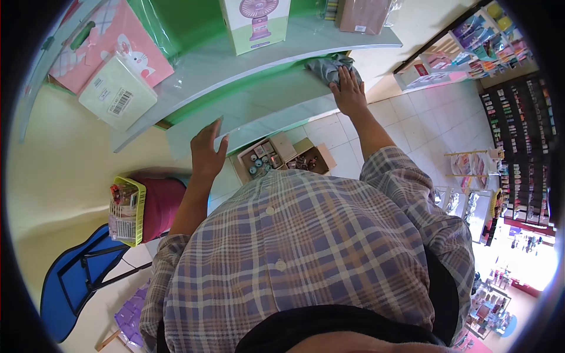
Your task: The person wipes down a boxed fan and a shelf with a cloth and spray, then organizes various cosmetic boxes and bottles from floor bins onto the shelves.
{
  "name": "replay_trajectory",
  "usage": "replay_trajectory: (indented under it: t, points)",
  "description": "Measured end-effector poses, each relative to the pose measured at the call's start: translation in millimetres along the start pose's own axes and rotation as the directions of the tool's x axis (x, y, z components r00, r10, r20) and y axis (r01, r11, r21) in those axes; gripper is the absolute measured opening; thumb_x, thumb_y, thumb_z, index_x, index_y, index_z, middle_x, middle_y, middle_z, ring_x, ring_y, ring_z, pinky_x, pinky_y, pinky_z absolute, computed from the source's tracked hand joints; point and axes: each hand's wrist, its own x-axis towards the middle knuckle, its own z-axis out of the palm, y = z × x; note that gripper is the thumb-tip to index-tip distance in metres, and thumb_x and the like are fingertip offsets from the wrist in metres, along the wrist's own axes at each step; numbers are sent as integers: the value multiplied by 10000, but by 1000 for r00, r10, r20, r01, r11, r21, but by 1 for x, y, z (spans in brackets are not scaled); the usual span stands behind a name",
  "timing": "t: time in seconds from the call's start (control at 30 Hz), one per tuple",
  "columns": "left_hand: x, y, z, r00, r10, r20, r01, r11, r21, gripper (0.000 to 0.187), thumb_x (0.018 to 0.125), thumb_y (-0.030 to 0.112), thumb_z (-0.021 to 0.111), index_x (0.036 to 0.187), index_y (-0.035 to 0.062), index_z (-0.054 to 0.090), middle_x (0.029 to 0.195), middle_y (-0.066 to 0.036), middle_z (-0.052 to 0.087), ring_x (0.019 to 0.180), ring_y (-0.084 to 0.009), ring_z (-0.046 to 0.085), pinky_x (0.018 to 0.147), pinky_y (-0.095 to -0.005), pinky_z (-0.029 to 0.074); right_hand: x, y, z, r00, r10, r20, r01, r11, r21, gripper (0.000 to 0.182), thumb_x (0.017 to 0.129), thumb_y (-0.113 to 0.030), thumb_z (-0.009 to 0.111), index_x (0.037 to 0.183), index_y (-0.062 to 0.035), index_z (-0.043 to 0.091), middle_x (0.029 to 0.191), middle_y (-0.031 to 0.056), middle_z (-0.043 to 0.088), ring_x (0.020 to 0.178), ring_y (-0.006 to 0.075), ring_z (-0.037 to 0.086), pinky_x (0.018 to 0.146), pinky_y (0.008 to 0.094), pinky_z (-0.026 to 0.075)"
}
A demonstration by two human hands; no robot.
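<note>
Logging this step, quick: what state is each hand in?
Left hand: open, nothing visibly held.
Right hand: open, laid on the grey cloth.

Upper left of the frame: a pink bag [154, 66] printed with a white rabbit, and in front of it a pale box [120, 88] with a barcode label. Top centre, a carton [259, 29] picturing a purple fan; right of it, a brown box [364, 15]. Near the centre, two open cardboard boxes [283, 147] of small goods sit on white floor tiles [406, 115]. Lower left, a yellow basket [141, 215] stands against a maroon container [162, 197], above a blue panel [52, 303] with a black frame. Along the right edge, a dark display wall [503, 120] carries rows of small items.
</note>
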Motion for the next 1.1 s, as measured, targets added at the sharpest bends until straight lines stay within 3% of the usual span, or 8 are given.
replay_trajectory:
  t: [0.2, 0.37, 0.5, 0.6, 0.63, 0.83, 0.9, 1.1]
  points:
    - [-10, -5, 6, 998, -9, -54, 10, 1000, 9, 358, 870, 146, 611, 1191, -10, 576, 1139, -208, 632, 1028, -366, 618, 895, -443, 471, 2, -51, 2, 990, 51, 135, -53, 998, 14, 724, 960, -504, 339, 1525, -106, 125, 1598, 72, 107, 1469, 300, 103, 1167, 518, 83]
    - [7, -1, 25, 990, -57, -130, 53, 998, -30, 343, 863, 74, 584, 1198, 2, 573, 1194, -207, 605, 1102, -367, 582, 954, -455, 447, -19, -128, 17, 948, -261, 184, 255, 965, 55, 734, 958, -511, 355, 1523, -100, 130, 1597, 95, 91, 1467, 315, 98, 1153, 557, 87]
    - [44, 15, 44, 974, 208, -94, -213, 976, -45, 403, 872, 106, 577, 1265, 30, 529, 1300, -183, 547, 1199, -355, 526, 996, -459, 416, -43, -184, 15, 854, -490, 175, 477, 871, 114, 737, 948, -507, 419, 1509, -86, 193, 1588, 109, 135, 1459, 318, 140, 1150, 561, 117]
    - [50, 24, 46, 984, 175, -20, -175, 985, -2, 410, 863, 117, 617, 1254, 26, 539, 1345, -175, 513, 1213, -376, 507, 985, -475, 419, -40, -182, 5, 762, -595, 254, 553, 803, 223, 728, 922, -467, 514, 1484, -81, 259, 1574, 112, 185, 1448, 314, 181, 1140, 574, 151]
    - [44, 19, 44, 983, 180, 38, -183, 977, 111, 437, 891, 164, 594, 1296, 24, 510, 1344, -178, 516, 1219, -372, 507, 975, -478, 420, -41, -173, 5, 757, -645, 103, 589, 743, 317, 710, 903, -420, 570, 1464, -80, 298, 1564, 105, 213, 1442, 299, 207, 1136, 578, 166]
    - [28, 6, 53, 993, -112, 23, 103, 960, 261, 507, 913, 236, 567, 1358, 23, 454, 1367, -168, 507, 1269, -367, 466, 1050, -462, 355, -66, -167, -7, 767, -589, 256, 609, 793, -1, 813, 895, -540, 514, 1502, -92, 212, 1578, 89, 172, 1456, 270, 167, 1153, 569, 96]
    - [34, 20, 67, 995, -99, 26, 87, 952, 295, 506, 917, 248, 559, 1355, 17, 456, 1386, -174, 485, 1297, -364, 434, 1071, -465, 329, -71, -172, -9, 803, -520, 292, 559, 826, -66, 894, 882, -659, 421, 1508, -68, 183, 1587, 76, 153, 1467, 247, 130, 1153, 581, 17]
    - [54, 46, 92, 992, 45, 114, -70, 973, 220, 488, 945, 289, 512, 1374, 63, 456, 1439, -129, 440, 1358, -311, 367, 1112, -461, 277, -70, -129, -29, 831, -429, 354, 484, 871, -81, 971, 844, -695, 460, 1512, -61, 153, 1590, 93, 134, 1469, 257, 121, 1145, 596, 7]
